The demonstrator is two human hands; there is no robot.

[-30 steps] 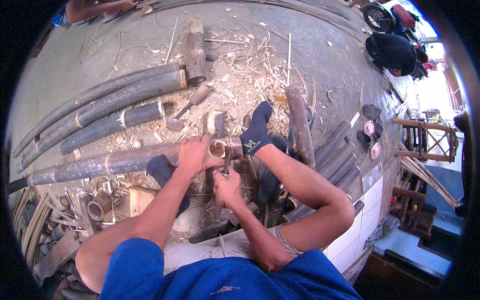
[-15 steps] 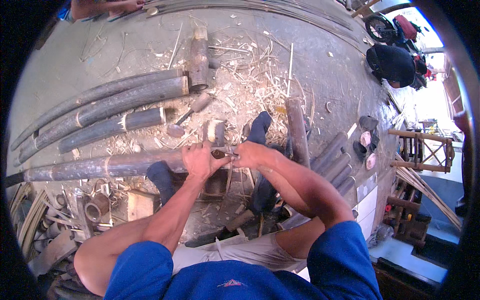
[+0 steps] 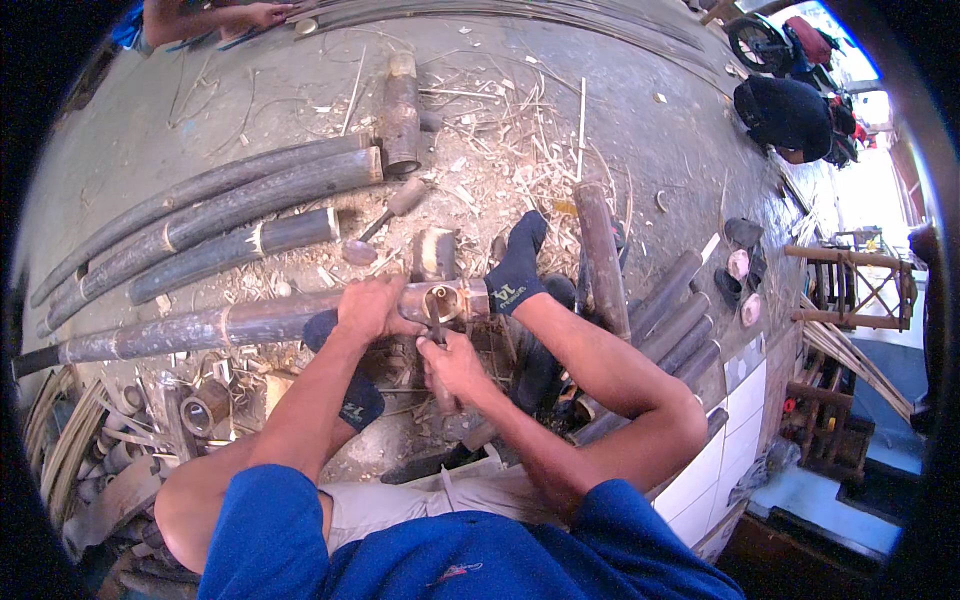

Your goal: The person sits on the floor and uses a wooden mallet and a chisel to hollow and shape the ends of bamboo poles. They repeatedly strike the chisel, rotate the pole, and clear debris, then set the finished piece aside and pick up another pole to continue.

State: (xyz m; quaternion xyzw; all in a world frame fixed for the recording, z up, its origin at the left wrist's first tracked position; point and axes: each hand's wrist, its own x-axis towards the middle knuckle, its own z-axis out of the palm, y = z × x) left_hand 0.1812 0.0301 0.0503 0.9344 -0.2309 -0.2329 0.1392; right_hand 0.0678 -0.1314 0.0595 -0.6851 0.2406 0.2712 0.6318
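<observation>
A long dark bamboo pole [image 3: 270,318] lies crosswise before me, a round hole [image 3: 445,300] cut into its pale, scraped right part. My left hand [image 3: 372,308] is wrapped over the pole just left of that hole. In my right hand [image 3: 452,366], closed below the hole, is a narrow-bladed carving tool [image 3: 434,318]. Its blade points away from me and its tip is at the hole; its handle is blurred. My sock-covered right foot [image 3: 520,265] rests by the pole's right end.
Several cut bamboo lengths [image 3: 270,195] lie at the far left, others [image 3: 660,295] at the right. A wooden-handled tool [image 3: 405,197] sits among pale shavings [image 3: 490,165]. Black sandals [image 3: 742,235], a bamboo frame [image 3: 850,260] and a motorbike [image 3: 765,45] stand right; another person's hand [image 3: 265,15] shows far left.
My right hand has come from beyond the hole to its near side, turning the tool's blade away from me. The hole is now uncovered, and my left hand has shifted slightly left.
</observation>
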